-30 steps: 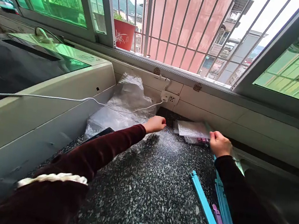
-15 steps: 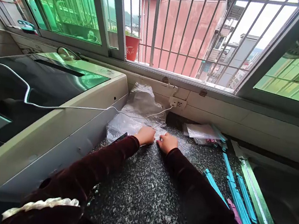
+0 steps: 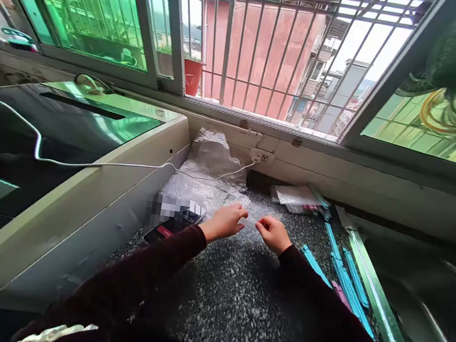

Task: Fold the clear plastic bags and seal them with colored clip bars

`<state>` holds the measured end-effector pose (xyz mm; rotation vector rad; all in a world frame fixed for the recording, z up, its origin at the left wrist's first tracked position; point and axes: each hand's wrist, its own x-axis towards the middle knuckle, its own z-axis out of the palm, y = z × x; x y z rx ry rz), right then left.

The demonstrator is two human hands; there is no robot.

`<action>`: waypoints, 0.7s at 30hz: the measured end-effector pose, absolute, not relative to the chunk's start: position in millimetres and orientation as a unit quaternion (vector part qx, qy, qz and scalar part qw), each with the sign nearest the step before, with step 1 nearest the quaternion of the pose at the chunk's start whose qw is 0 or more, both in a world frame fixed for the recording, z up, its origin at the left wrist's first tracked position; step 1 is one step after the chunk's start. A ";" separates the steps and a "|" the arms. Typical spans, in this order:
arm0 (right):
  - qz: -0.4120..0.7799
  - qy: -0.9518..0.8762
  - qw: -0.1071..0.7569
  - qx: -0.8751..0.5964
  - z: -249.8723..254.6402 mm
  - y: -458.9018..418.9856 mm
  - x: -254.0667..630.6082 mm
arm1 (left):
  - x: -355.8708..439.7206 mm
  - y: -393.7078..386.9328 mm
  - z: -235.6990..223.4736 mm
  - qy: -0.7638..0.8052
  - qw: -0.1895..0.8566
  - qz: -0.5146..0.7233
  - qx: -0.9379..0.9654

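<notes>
My right hand is closed in a pinch at the edge of a thin clear plastic bag, which is hard to make out against the speckled counter. Just left of it is my left hand, its thumb and fingers curved and apart, close to the bag's other side. Behind both hands lies a crumpled heap of clear plastic bags against the wall. Beside my left wrist a phone with a lit screen rests on the counter, partly covered by my forearm.
Blue plastic strips and a pink one lie at right, beside a sink. Flat packets sit near the wall. A white cable runs from the socket across a washing machine.
My hands have come nearer and drawn apart, the right one moving rightward. My left fingers have loosened. More of the phone shows, and the view has shifted slightly.
</notes>
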<state>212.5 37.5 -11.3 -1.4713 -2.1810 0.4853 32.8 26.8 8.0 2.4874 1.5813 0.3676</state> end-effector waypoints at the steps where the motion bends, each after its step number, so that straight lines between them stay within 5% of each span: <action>1: 0.203 -0.784 0.241 -0.534 -11.7 29.0 220.8 | 37.4 18.6 5.7 0.523 0.094 0.148 0.834; 13: 0.469 -0.637 0.329 -0.515 -20.7 -58.6 271.2 | 75.7 -42.1 -16.4 0.403 0.252 0.360 0.803; 21: 0.296 -0.677 0.421 -0.526 -20.9 -61.6 272.0 | 72.4 -44.0 -21.1 0.395 0.374 0.352 0.762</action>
